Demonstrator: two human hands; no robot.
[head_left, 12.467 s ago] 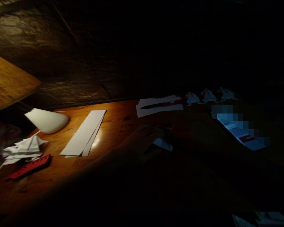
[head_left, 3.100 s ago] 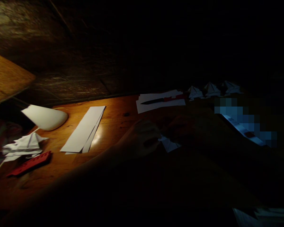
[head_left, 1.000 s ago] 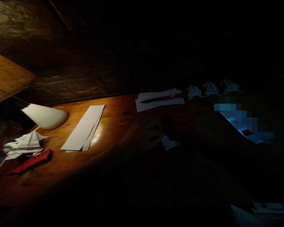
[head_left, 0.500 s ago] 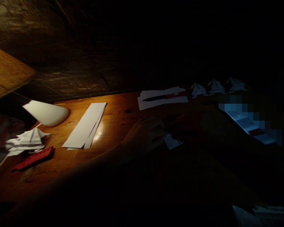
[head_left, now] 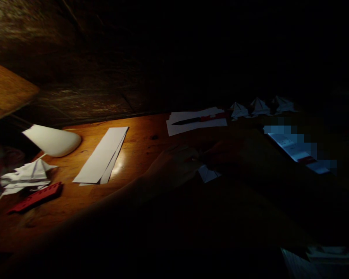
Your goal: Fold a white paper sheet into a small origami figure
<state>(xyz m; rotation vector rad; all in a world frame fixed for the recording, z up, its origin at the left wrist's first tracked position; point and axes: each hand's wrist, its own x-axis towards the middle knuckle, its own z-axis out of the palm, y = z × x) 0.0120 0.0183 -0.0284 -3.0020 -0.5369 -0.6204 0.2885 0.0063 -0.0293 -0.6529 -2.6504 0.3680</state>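
Observation:
In deep shadow mid-table, a small piece of folded white paper (head_left: 208, 174) pokes out below my hands. My left hand (head_left: 176, 164) comes in from the left, its fingers bent and closed at the paper's upper edge. Facing it, my right hand (head_left: 221, 153) is barely lit; its fingers seem to close on the same paper from the right. Fingertips and the paper's upper part are mostly hidden in the dark. Beyond them a knife (head_left: 197, 119) with a dark blade and red handle rests on white paper sheets (head_left: 177, 130).
Long white paper strips (head_left: 100, 157) lie left on the wooden table (head_left: 142, 135). Further left are a white lamp base (head_left: 54, 141), crumpled folded paper (head_left: 31, 174) and a red slotted object (head_left: 36, 197). Folded paper figures (head_left: 258, 106) stand back right, near a glowing phone-like screen (head_left: 287, 147).
The whole view has shifted slightly, so things appear a little further left. Both hands stay together at the folded paper, with little visible movement.

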